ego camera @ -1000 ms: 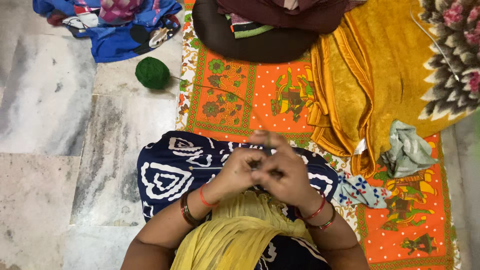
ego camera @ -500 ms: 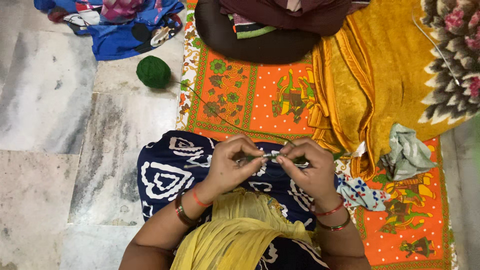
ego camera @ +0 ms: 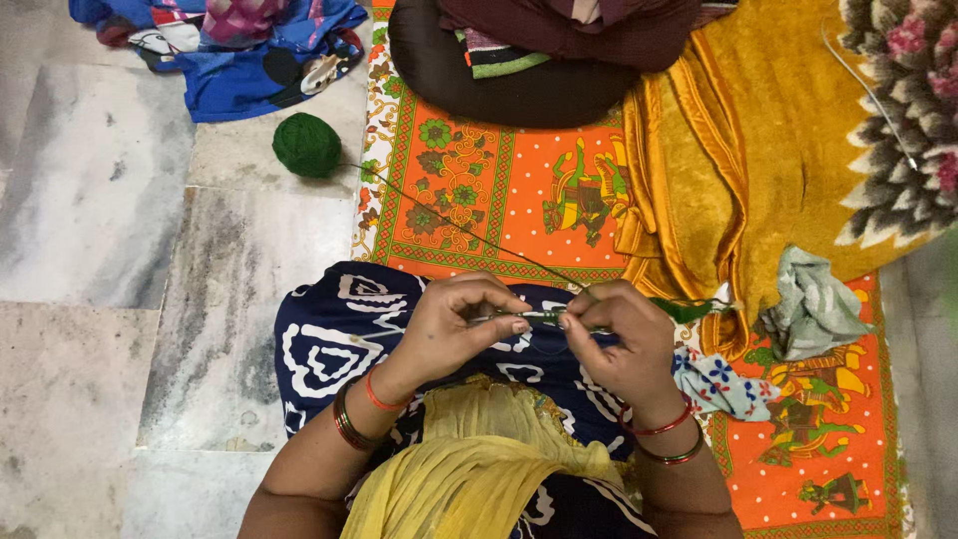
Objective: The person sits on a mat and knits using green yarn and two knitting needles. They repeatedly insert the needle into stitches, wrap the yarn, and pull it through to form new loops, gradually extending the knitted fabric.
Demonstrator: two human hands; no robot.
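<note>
Needle [ego camera: 539, 317] lies level, pointing left to right, pinched by left hand [ego camera: 454, 324] and right hand [ego camera: 619, 344] fingers.

The scene is lit evenly and softly from above; only faint shadows are cast, and detail is kept sharp throughout.

The needle tips [ego camera: 544, 317] vanish between the fingers of the left hand [ego camera: 449, 327] and right hand [ego camera: 624, 339]; any stitches there are too small to tell, perhaps green. The seated person [ego camera: 539, 50] opposite is cut off by the top edge
</note>
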